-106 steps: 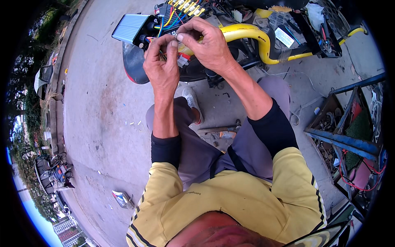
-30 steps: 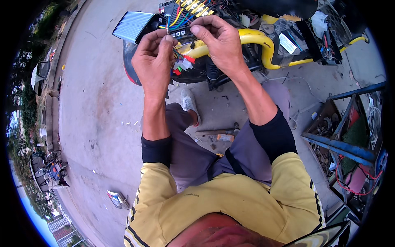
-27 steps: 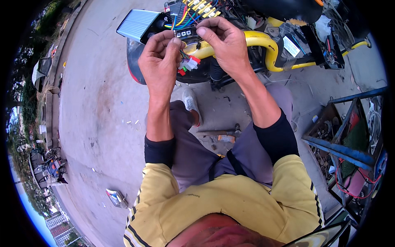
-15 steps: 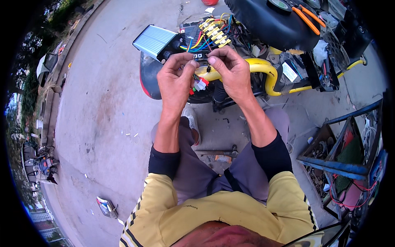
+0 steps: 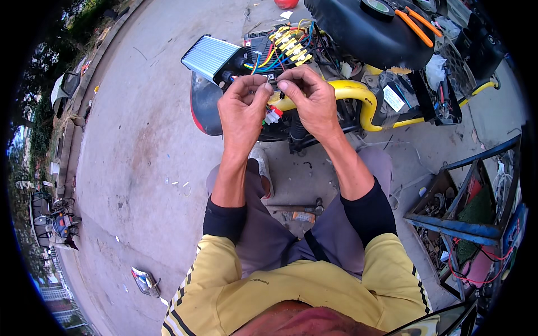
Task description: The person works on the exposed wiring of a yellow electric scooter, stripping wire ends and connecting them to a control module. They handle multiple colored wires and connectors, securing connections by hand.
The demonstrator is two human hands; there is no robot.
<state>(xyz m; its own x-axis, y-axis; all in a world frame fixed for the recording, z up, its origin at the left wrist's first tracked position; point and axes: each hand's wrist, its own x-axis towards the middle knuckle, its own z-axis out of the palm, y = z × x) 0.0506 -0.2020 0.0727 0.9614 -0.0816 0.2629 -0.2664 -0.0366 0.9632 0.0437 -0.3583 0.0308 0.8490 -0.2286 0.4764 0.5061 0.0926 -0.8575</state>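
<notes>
My left hand (image 5: 244, 109) and my right hand (image 5: 312, 103) are raised over a yellow tubular frame (image 5: 353, 88), fingertips almost meeting. Thumb and forefinger are pinched on each hand. A thin wire seems to run down into the right fingers; what the left fingertips hold is too small to make out. Just beyond sits a finned silver controller box (image 5: 210, 57) with coloured wires (image 5: 268, 60) leaving it. Yellow terminal blocks (image 5: 290, 45) in a row lie among the wires. Below the fingertips hang small white and red connectors (image 5: 273, 115), partly hidden by my left hand.
A black seat (image 5: 370, 33) at the back right carries a tape roll (image 5: 378, 9) and orange-handled pliers (image 5: 414, 28). A blue metal rack (image 5: 454, 227) of parts stands at the right. A hammer (image 5: 297, 207) lies on the ground between my legs.
My hands have come closer together, the right moving slightly left and the left slightly right. Both keep their pinch.
</notes>
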